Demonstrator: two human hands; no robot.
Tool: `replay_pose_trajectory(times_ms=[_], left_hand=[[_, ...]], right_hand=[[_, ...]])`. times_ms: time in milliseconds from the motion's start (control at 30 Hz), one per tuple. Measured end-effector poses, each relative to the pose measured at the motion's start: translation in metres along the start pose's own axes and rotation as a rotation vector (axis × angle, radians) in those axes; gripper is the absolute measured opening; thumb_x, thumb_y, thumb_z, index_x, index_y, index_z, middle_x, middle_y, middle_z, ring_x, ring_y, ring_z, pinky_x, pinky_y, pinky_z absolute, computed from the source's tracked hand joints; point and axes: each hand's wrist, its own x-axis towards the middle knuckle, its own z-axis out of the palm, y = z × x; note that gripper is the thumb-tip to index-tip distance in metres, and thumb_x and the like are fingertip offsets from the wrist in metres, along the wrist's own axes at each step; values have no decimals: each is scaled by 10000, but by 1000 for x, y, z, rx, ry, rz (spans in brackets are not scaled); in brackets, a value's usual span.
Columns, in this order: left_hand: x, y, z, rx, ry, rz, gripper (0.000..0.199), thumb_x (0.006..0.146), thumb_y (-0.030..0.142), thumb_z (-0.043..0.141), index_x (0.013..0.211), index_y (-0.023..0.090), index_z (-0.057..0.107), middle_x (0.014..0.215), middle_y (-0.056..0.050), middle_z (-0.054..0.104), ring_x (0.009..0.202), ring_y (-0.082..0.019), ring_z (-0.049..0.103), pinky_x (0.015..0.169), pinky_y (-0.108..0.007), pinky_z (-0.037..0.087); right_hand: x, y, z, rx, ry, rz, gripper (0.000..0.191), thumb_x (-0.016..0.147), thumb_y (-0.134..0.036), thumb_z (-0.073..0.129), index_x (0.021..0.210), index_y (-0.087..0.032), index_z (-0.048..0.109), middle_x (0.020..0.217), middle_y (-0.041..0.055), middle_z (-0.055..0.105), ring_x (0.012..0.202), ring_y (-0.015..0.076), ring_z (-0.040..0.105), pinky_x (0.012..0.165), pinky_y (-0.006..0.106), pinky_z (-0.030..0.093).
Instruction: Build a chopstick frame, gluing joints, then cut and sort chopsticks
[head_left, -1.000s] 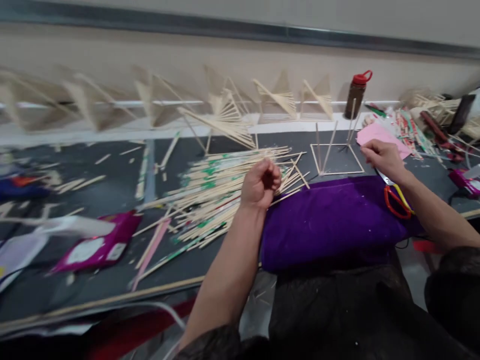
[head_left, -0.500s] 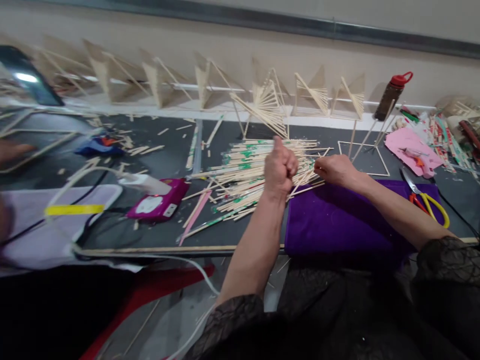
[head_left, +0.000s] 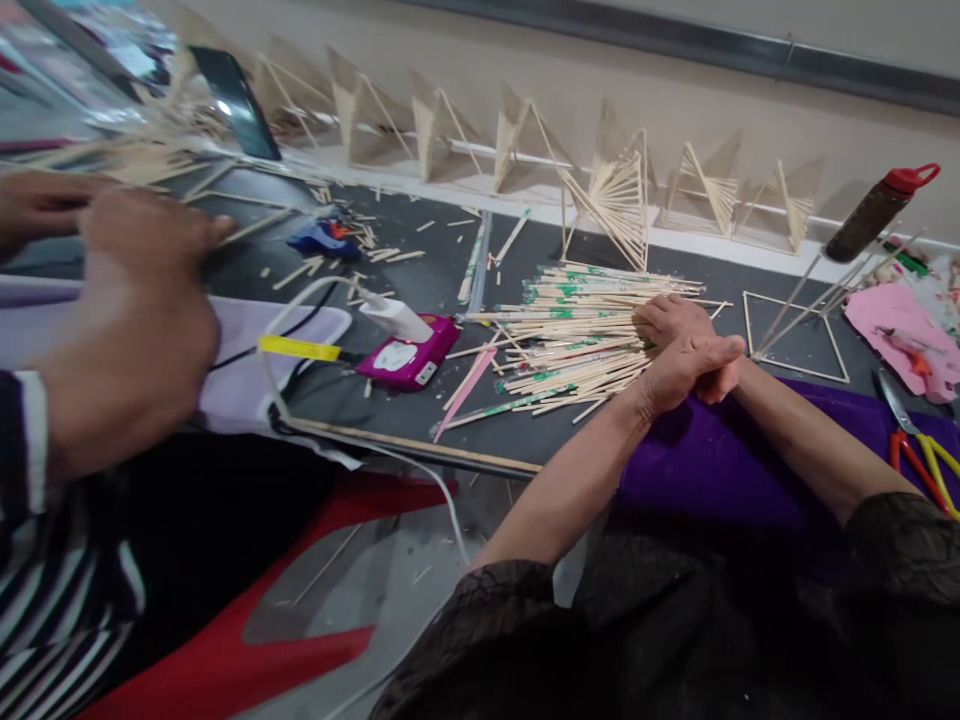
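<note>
Right hand (head_left: 673, 322) at green-printed sticks (head_left: 585, 312)

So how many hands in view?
4: left hand and right hand, crossed by the stick pile; co-worker's nearer hand and farther hand, far left, partly cut off.

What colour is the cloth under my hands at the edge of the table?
Deep purple; the cloth shows best in the head view.
</note>
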Motion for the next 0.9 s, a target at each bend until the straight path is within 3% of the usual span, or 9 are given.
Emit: replay_pose_trajectory(times_ms=[67, 200, 333, 467, 600, 733, 900], left_hand=[[0, 1, 1, -74, -92, -18, 676, 776, 788, 509, 470, 186, 516, 424, -16, 471, 428, -101, 414, 459, -273, 293], [-2, 8, 5, -119, -100, -70, 649, 736, 780, 571, 507, 174, 525, 428, 12, 463, 382, -70, 366, 415, -248, 239], [-2, 12, 6, -107, -67, -102, 657, 698, 794, 589, 500, 171, 525, 412, 22, 458, 370, -61, 356, 409, -239, 242], [-2, 12, 5, -131, -30, -103, 623, 701, 752, 635, 506, 168, 533, 415, 25, 473, 359, -55, 367, 393, -224, 231], [-2, 12, 4, -128, 13, -126, 600, 676, 730, 672, 504, 168, 550, 419, 18, 490, 369, -59, 393, 391, -217, 249], [3, 8, 2, -126, 155, -187, 584, 645, 709, 715, 518, 168, 536, 418, 29, 480, 366, -53, 396, 383, -198, 255], [11, 3, -10, -151, 476, -196, 537, 737, 654, 687, 585, 167, 521, 460, 44, 471, 375, -37, 396, 378, -176, 253]], right_hand=[[3, 0, 0, -62, -26, -1, 251, 972, -305, 505, 987, -159, 709, 989, 98, 676, 841, 190, 525, 759, 300, 352], [-2, 1, -4, -136, -42, 45, 300, 992, -357, 467, 1049, -193, 712, 1007, 80, 671, 899, 210, 538, 738, 315, 333], [-9, 0, -18, -170, -97, 38, 220, 949, -320, 538, 988, -198, 717, 983, 79, 667, 847, 205, 536, 723, 324, 324], [-11, -2, -37, -105, -114, 176, 259, 968, -254, 463, 912, -169, 701, 957, 90, 664, 773, 172, 531, 662, 303, 316], [-11, 5, -45, 13, -16, 311, 278, 967, -261, 421, 883, -178, 673, 901, 64, 659, 752, 151, 531, 618, 271, 294], [-17, 20, -41, 249, 75, 399, 242, 909, -327, 485, 752, -186, 605, 723, 9, 592, 668, 129, 468, 585, 253, 273], [-28, 24, -36, 762, 263, 467, 327, 875, -446, 483, 676, -190, 528, 628, -22, 508, 580, 106, 457, 562, 235, 330]])
